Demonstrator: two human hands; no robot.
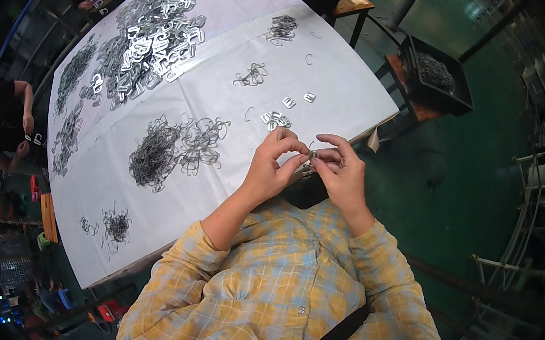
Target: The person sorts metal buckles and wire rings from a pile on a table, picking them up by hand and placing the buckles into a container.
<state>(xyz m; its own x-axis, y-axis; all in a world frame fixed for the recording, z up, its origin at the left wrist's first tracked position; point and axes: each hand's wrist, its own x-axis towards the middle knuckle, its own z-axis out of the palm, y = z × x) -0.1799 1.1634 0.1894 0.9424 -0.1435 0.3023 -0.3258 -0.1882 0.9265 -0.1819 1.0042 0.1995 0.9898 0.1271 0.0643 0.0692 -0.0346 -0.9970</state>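
My left hand [273, 163] and my right hand [345, 177] meet just past the table's near right edge, both closed in a pinch. Between the fingertips is a small metal buckle [313, 154], with a thin bent wire sticking up from it. Fingers cover most of both pieces, so how they fit together cannot be made out. Close beyond my left hand, several small silver buckles [275, 119] lie in a cluster, with a single curved wire [248, 114] beside them. Two more loose buckles [289, 103] rest a little farther off.
The white-covered table [224, 65] bears a big heap of silver buckles [156, 45] and a tangled pile of bent wires [158, 155]. Smaller wire piles [282, 28] are scattered about. A black bin [435, 74] stands at the right. Other people's hands [27, 124] work along the table's far sides.
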